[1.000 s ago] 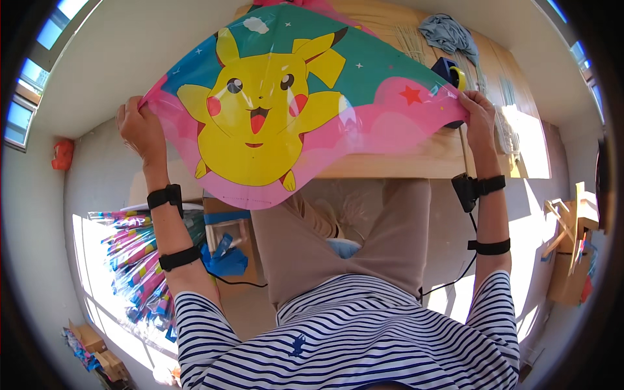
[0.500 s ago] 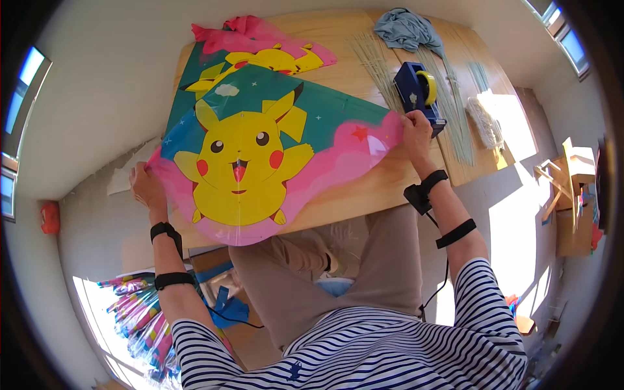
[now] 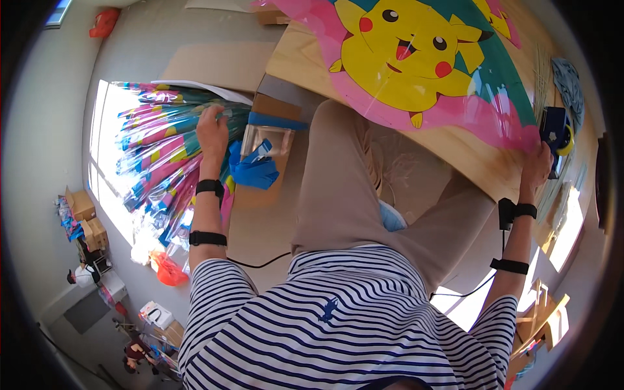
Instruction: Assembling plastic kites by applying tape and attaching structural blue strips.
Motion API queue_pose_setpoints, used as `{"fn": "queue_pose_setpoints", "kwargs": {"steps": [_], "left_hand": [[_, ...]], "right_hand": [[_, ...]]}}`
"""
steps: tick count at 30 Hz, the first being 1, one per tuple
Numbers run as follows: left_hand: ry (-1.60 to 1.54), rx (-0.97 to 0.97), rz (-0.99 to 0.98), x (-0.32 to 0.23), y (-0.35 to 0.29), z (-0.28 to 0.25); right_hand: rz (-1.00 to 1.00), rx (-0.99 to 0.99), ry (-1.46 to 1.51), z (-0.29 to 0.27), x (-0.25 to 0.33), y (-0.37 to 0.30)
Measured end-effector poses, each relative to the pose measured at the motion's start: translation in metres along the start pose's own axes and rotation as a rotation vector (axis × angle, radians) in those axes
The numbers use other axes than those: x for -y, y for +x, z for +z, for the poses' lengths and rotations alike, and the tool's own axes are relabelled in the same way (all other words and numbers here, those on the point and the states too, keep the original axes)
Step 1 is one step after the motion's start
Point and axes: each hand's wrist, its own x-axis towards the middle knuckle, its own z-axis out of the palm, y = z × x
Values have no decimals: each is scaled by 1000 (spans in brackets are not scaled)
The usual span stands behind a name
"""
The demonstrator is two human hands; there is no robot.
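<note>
A glossy kite sail (image 3: 393, 71), printed with a yellow cartoon figure on pink and green, lies over the table's edge. My right hand (image 3: 536, 162) pinches its near right corner, close to a dark blue tape dispenser (image 3: 554, 133). To the left, my left hand (image 3: 212, 133) is at the upper end of a heap of shiny folded kite sails (image 3: 156, 143). Its fingers are bent together on the heap's plastic film; the fingertips are partly hidden. Part of another printed sail (image 3: 495, 18) shows behind the first.
Beside the heap, an open cardboard box (image 3: 273, 107) holds clear plastic, with a crumpled blue bag (image 3: 253, 168) against it. The wooden table (image 3: 302, 58) has thin sticks (image 3: 541, 81) and a grey-blue cloth (image 3: 569, 88) on its right. A red bag (image 3: 170, 268) lies below the heap.
My left hand has let go of the kite sail's left corner and moved down to the heap. My right hand keeps its corner. The view has swung left.
</note>
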Motion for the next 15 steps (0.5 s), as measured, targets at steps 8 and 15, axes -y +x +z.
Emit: {"fn": "queue_pose_setpoints", "kwargs": {"steps": [8, 15], "left_hand": [[-478, 232, -381, 43, -48, 62], [-879, 362, -516, 63, -2, 124]], "right_hand": [[-101, 4, 10, -32, 28, -14], [-201, 81, 43, -70, 38, -49]]}}
